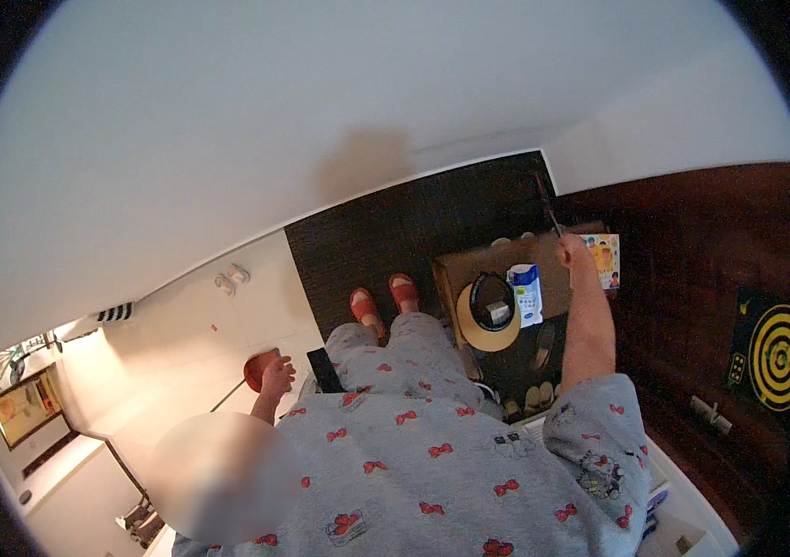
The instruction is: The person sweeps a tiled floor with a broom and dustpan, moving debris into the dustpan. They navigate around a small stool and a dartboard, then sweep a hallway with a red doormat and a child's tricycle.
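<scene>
My right hand (571,252) is shut on a thin stick (550,207) that slants up and left toward the wall's corner; its far end is dark and blurred. The fist is above the edge of a cardboard box (452,268) and beside a colourful printed sheet or book (608,261). At my left side, my left hand (278,378) has its fingers partly curled. It overlaps a red pan-like object (253,370) with a thin rod (228,395) running down and left from it. Whether the hand grips either is unclear. Red slippers (404,289) are on my feet.
A straw sun visor (489,338) and a blue-and-white packet (528,296) rest on the box. Shoes (539,397) lie beside it. A dark mat (367,237) borders the white wall (381,76). At right, a brown door (680,237) bears a yellow-and-black dartboard (779,357).
</scene>
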Demonstrator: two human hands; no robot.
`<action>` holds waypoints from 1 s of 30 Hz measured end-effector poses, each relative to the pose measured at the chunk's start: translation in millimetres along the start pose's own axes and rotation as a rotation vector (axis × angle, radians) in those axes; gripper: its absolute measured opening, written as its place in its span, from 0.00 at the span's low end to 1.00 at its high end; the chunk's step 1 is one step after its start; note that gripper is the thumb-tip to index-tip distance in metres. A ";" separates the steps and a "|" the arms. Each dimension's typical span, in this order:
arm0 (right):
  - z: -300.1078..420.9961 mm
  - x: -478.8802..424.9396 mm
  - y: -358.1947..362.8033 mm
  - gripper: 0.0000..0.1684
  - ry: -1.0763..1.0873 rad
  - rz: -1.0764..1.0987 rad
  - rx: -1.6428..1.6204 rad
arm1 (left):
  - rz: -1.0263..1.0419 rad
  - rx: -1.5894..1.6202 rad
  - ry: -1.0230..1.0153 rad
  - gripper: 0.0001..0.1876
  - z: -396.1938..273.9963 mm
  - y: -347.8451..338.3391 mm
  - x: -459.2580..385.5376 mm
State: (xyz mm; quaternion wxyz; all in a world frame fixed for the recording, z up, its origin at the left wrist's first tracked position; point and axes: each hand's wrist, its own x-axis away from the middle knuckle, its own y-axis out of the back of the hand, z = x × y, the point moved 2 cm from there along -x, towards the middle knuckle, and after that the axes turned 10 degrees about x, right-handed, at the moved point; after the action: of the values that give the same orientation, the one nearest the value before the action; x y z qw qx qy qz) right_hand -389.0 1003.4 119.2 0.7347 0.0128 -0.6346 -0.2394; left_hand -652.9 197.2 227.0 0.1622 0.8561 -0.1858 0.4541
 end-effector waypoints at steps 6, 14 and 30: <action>-11.9 -0.3 -105.3 0.12 0.252 0.055 0.248 | -0.056 0.005 -0.003 0.16 -17.1 -8.3 13.5; 38.4 214.9 -82.1 0.23 0.215 0.255 0.147 | 0.033 -0.085 0.026 0.19 -45.7 -46.3 -9.4; 30.3 86.0 42.4 0.14 -0.131 -0.053 -0.419 | 0.108 0.176 0.087 0.17 20.4 -21.2 -9.3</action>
State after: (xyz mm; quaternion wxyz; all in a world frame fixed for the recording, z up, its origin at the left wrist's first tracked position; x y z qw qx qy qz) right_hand -396.4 1018.0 218.5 0.6720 -0.1389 -0.6167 -0.3856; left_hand -633.2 208.3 206.0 0.0696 0.8352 -0.1836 0.5137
